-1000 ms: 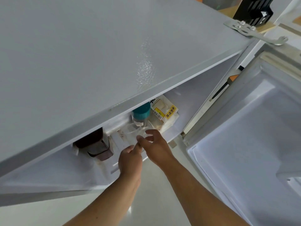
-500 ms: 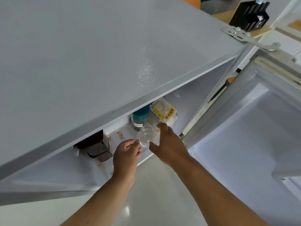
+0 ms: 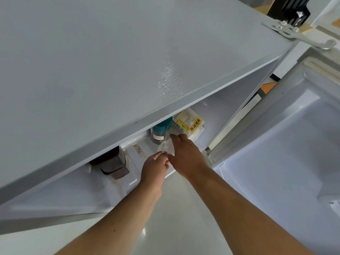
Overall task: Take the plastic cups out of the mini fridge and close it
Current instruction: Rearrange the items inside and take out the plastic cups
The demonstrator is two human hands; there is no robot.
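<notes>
I look down over the grey top of the mini fridge [image 3: 128, 61], whose door [image 3: 294, 153] stands open to the right. A clear plastic cup [image 3: 165, 147] lies on its side at the front of the fridge shelf, between my two hands. My left hand [image 3: 155, 168] pinches its near rim with fingertips. My right hand [image 3: 185, 155] covers the cup's right side, fingers reaching toward the back of the shelf. Whether more cups sit behind is hidden.
On the shelf stand a teal-lidded jar [image 3: 161, 130], a white bread package with a yellow label [image 3: 190, 125] and a dark container [image 3: 112, 165] at the left. The hinge bracket [image 3: 298, 34] sticks out at the top right. Pale floor [image 3: 174, 218] lies below.
My right hand has moved deeper into the fridge and over the cup. My left hand has shifted right and closed its fingertips on the cup's rim.
</notes>
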